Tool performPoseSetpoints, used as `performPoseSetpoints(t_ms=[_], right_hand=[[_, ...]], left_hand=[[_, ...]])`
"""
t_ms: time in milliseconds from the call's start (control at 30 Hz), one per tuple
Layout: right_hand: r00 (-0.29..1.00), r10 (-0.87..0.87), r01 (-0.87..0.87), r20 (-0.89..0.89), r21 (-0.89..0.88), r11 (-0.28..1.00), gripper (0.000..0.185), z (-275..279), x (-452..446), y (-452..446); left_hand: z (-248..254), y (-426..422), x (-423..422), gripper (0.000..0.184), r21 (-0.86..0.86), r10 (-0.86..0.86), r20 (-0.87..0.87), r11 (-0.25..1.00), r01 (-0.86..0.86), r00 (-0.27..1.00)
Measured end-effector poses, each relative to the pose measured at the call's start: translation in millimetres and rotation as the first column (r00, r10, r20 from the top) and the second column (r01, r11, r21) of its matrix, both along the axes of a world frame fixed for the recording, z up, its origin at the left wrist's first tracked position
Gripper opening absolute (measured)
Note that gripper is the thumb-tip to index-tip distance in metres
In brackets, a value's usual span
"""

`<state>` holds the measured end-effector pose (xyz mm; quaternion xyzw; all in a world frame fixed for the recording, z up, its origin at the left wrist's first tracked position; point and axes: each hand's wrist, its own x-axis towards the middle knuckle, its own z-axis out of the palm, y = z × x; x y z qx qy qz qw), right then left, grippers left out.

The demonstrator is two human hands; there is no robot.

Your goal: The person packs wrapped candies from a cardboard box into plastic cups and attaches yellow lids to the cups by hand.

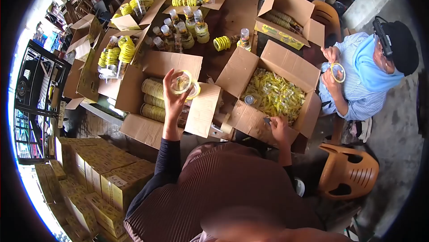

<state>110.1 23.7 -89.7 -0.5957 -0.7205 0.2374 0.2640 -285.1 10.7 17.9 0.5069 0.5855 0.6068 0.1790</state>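
My left hand [172, 93] is raised over an open carton, its fingers round a clear round container with a yellow rim [182, 82]. A second yellow-rimmed piece [194, 90] shows just beside it. Below, the carton [134, 76] holds rows of stacked yellow-edged rings [152, 99]. To the right, my right hand [280, 130] pinches a small dark object [267, 120] at the near flap of another open carton [280, 53]. Small yellow packets [278, 91] fill that carton, and a small round jar [249, 99] lies at its left side.
Across the table [232, 11] stand clear jars [181, 29], yellow ring stacks [222, 43] and more open cartons [286, 5]. At the right a co-worker [366, 72] holds a yellow ring [338, 72]. An orange chair [350, 170] is near my right side; stacked boxes [98, 170] stand lower left.
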Motion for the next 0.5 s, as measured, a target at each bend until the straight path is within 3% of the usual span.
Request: performPoseSetpoints(t_ms=[67,133,200,267,333,400,500], right_hand=[[1.000,-0.014,0.014,-0.004,-0.019,1.000,0.017,-1.0,1.3,1.0],[0.999,-0.031,0.031,-0.005,-0.043,0.999,0.017,-0.9,3.4,-0.9],[0.999,-0.028,0.028,0.024,0.010,1.000,0.017,0.1,4.8,-2.3],[0.999,-0.032,0.031,0.031,0.026,0.999,0.017,-15.5,14.0,-2.9],[0.997,-0.074,0.073,0.021,0.049,0.996,0.017,-17.6,17.7,-7.8],[0.997,-0.038,0.041,0.073,-0.028,0.999,0.014,-4.7,24.6,-9.2],[0.995,-0.079,0.078,0.054,0.015,0.997,0.014,-4.3,35.2,-9.6]], left_hand=[[-3.5,-2.4,-7.3,0.079,-0.013,0.042,-0.065,0.999,-0.043,0.997],[-5.3,-2.8,-5.5,0.078,-0.008,0.040,-0.004,0.999,-0.040,0.999],[-18.4,0.5,-12.0,0.075,-0.064,0.060,-0.224,0.995,-0.076,0.973],[-33.7,6.1,-11.9,0.075,-0.074,0.046,-0.258,0.995,-0.068,0.965],[-48.1,9.5,-14.7,0.080,-0.103,0.091,-0.401,0.984,-0.144,0.912],[-60.0,9.8,-12.8,0.083,-0.092,0.105,-0.502,0.981,-0.173,0.859],[-65.2,6.7,-9.1,0.092,-0.195,0.034,-0.595,0.963,-0.185,0.803]])
